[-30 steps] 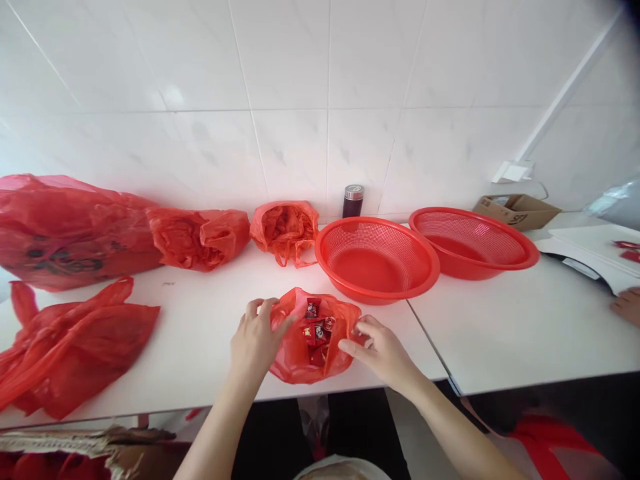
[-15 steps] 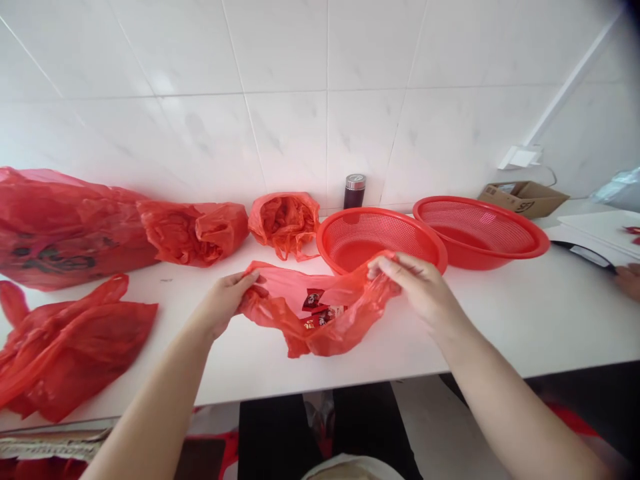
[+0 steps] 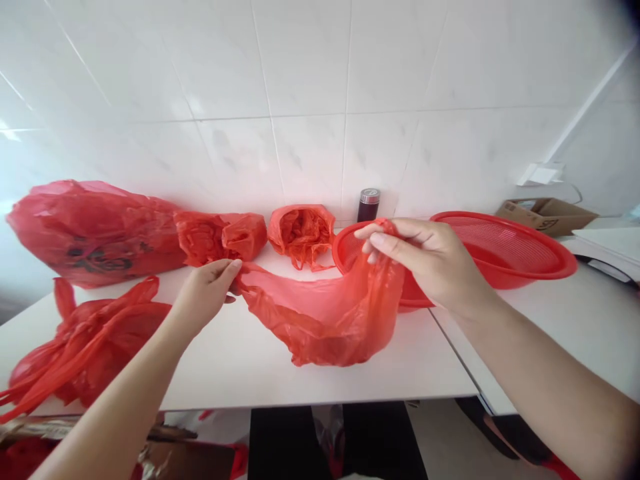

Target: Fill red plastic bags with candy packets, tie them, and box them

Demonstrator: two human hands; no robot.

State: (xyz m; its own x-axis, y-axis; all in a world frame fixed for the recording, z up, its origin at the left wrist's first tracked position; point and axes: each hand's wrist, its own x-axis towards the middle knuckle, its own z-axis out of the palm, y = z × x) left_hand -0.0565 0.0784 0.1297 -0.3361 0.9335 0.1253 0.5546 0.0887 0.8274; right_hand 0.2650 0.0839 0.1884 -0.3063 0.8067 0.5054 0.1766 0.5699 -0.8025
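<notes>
A thin red plastic bag (image 3: 325,320) is stretched between my two hands above the white table. My left hand (image 3: 207,293) pinches its left end between thumb and fingers. My right hand (image 3: 425,257) grips the gathered right end, held higher than the left. The bag sags in the middle, and its contents are hidden from this angle. Behind my right hand stands a red plastic basket (image 3: 345,248), partly covered by the hand and the bag.
Red bags line the wall: a large one (image 3: 100,233), a crumpled one (image 3: 220,235) and a smaller one (image 3: 301,233). A tied red bag (image 3: 100,333) lies front left. A dark bottle (image 3: 369,205), a second red basket (image 3: 520,250) and a cardboard box (image 3: 550,217) stand toward the right.
My right hand has risen with its end of the bag, and my left hand has moved slightly left and up. The small red packets seen inside earlier are now out of sight.
</notes>
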